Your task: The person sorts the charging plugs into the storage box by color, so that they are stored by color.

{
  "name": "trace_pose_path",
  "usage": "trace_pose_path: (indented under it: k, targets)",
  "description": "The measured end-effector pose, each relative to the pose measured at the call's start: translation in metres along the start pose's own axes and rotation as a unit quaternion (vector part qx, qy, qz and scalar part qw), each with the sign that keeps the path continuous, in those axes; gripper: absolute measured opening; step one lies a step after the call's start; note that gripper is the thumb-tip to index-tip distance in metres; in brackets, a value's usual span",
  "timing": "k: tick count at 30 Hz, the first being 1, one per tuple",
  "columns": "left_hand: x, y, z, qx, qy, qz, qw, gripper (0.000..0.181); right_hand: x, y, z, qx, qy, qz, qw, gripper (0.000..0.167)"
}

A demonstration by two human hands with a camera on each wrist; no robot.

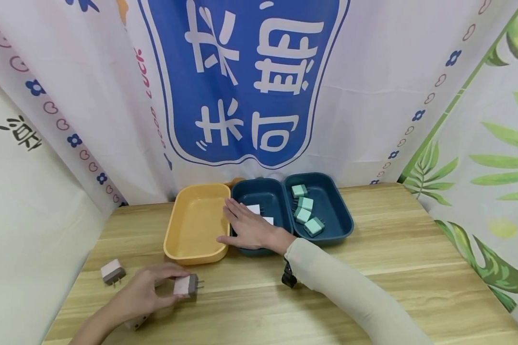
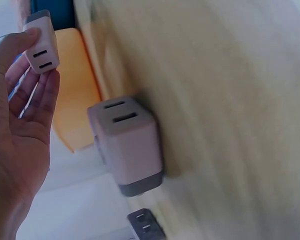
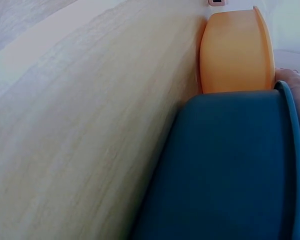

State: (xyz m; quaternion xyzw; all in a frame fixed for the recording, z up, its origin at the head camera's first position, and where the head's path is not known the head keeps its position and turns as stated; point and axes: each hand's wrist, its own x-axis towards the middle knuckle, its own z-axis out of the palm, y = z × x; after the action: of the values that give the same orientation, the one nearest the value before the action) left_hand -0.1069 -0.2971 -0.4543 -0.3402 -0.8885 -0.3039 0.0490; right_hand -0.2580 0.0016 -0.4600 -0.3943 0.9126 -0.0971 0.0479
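My left hand (image 1: 143, 293) pinches a pink-and-grey charger plug (image 1: 183, 286) between thumb and fingers, just above the table, its prongs pointing right. In the left wrist view, two slots show on the end of the held plug (image 2: 42, 45). Another pink-and-grey plug (image 1: 113, 271) lies left of that hand, and one more (image 1: 135, 322) is partly hidden beneath it. My right hand (image 1: 251, 227) lies over the middle dark-blue tray (image 1: 259, 186) with fingers stretched toward the rim of the yellow tray (image 1: 197, 225). White plugs (image 1: 254, 209) in the middle tray are partly covered by it.
At the right stands a second dark-blue tray (image 1: 330, 206) holding several mint-green plugs (image 1: 314, 226). The three trays sit side by side at the back of the wooden table (image 1: 250, 306), before a printed curtain (image 1: 362, 120).
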Motion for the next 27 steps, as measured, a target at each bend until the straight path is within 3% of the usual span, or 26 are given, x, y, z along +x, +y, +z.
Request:
trace_pose_path:
  k: [10, 18, 21, 27]
  targets:
    - [0.011, 0.008, -0.019, 0.010, 0.025, -0.007, 0.9996, 0.049, 0.000, 0.000, 0.001, 0.003, 0.001, -0.004, 1.0000, 0.098]
    - [0.021, 0.001, -0.028, 0.020, 0.067, 0.063, 0.9956, 0.058, 0.001, 0.000, 0.002, 0.000, 0.002, -0.007, 1.0000, 0.097]
    - [0.027, -0.003, -0.032, 0.016, 0.076, 0.070, 0.9946, 0.059, 0.001, 0.000, 0.001, 0.000, 0.004, -0.007, 1.0000, 0.096]
    - [0.036, -0.009, -0.037, 0.031, 0.082, 0.041, 0.9953, 0.056, 0.000, 0.000, -0.001, 0.007, 0.003, -0.004, 1.0000, 0.097]
